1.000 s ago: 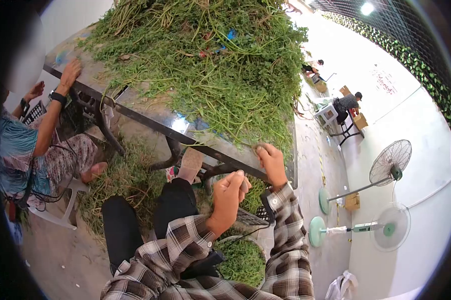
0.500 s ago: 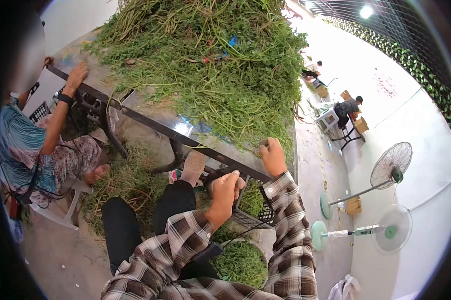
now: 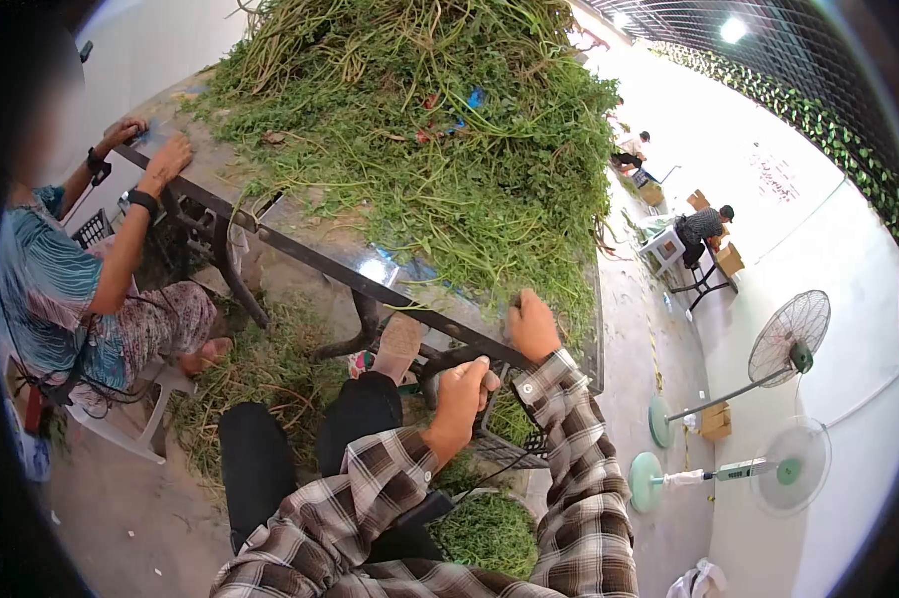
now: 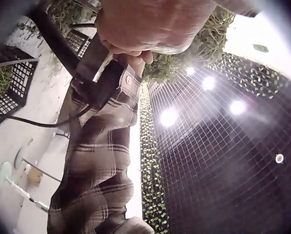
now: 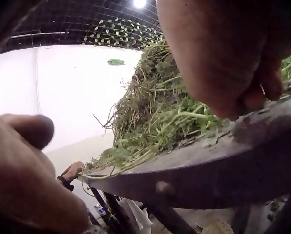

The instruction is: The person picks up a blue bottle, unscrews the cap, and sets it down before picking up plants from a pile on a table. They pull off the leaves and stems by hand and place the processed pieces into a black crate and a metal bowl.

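My left hand (image 3: 456,399) is raised over my lap, just below the table edge, its fingers curled and thumb laid against them. Nothing shows in its grasp. In the left wrist view that hand (image 4: 153,24) appears from the back as a loose fist. My right hand (image 3: 536,327) rests at the near table edge, fingers bent down towards the tabletop. Beside it spreads a large heap of leafy green stems (image 3: 419,149). The right wrist view has the bent right hand (image 5: 223,63) close over the table surface, with pale stems (image 5: 189,116) right at its fingers.
A dark-edged table (image 3: 320,261) bears the heap. At the left sits another person (image 3: 61,289), hands on the table edge. Below are a tub of cut greens (image 3: 484,533), a black crate (image 3: 514,448) and stems on the floor (image 3: 260,369). Fans (image 3: 788,339) stand at the right.
The head view has shifted slightly, so the scene sits lower and to the right. My hands keep nearly the same place at the table edge. The seated person's far hand now rests on the table.
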Available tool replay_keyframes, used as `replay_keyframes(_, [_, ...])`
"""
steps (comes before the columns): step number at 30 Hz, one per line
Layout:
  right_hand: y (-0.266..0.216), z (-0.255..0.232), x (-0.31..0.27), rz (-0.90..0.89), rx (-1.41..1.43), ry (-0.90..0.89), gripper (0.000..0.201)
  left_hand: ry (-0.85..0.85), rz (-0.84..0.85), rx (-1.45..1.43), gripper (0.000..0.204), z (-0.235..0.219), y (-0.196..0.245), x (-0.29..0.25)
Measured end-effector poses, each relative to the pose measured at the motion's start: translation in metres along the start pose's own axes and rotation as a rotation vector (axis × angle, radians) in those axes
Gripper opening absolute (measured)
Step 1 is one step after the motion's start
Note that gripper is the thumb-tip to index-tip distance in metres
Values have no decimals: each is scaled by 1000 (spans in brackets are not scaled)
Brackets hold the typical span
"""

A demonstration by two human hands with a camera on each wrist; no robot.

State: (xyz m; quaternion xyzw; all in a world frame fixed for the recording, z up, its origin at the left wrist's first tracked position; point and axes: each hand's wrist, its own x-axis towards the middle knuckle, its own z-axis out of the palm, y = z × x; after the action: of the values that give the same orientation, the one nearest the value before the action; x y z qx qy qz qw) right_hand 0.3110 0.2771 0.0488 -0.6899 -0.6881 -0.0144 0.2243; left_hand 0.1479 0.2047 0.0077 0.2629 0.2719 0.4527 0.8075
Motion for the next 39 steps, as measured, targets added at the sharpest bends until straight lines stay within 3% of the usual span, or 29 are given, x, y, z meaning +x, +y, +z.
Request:
replay_keyframes(2, [6, -15, -2, 51, 48, 14, 15, 9, -15, 3, 33, 3, 0, -1])
replay_keyframes(4, [18, -29, -2, 160, 475, 96, 18, -15, -13, 20, 31, 8, 2, -4])
replay_keyframes(5, [-10, -56, -9, 360, 827, 4, 16, -24, -20, 19, 31, 8, 1, -4])
replay_keyframes(6, [-14, -64, -13, 365, 822, 13, 16, -42, -25, 39, 29, 7, 1, -3])
replay_keyframes(8, [-17, -73, -22, 377, 1237, 86, 14, -66, -31, 63, 28, 7, 0, -3])
replay_keyframes(10, [-23, -71, -40, 359, 1225, 113, 15, -80, 13, 122, 25, 8, 1, -3])
replay_keyframes(14, [-33, -46, -88, 498, 1414, 105, 16, -53, 108, 219, 24, 15, -2, -4])
replay_keyframes(16, [-43, -39, -108, 520, 1434, 68, 16, -113, 335, 473, 26, 14, -13, -4])
replay_keyframes(17, [-48, -33, -116, 542, 1432, 94, 15, -311, 305, 447, 27, 13, -6, -3])
replay_keyframes(20, [-45, -22, -139, 588, 1447, 156, 12, -280, 272, 506, 24, 8, -35, 1])
replay_keyframes(21, [-43, -20, -146, 605, 1454, 189, 12, -286, 203, 573, 21, 17, -13, -13])
replay_keyframes(24, [-47, -21, -155, 648, 1486, 256, 13, -359, 126, 743, 20, 18, -4, -20])
replay_keyframes(28, [-29, -19, -170, 620, 1516, 379, 13, -449, 241, 891, 21, 15, -19, -16])
replay_keyframes(30, [-9, -19, -174, 663, 1567, 663, 14, -597, 179, 970, 22, 15, -24, -15])
replay_keyframes(34, [36, -29, -183, 602, 1709, 729, 13, -725, 88, 954, 23, 17, -33, -16])
replay_keyframes(39, [29, -37, -189, 616, 1564, 723, 10, -713, 11, 931, 24, 19, -35, -18])
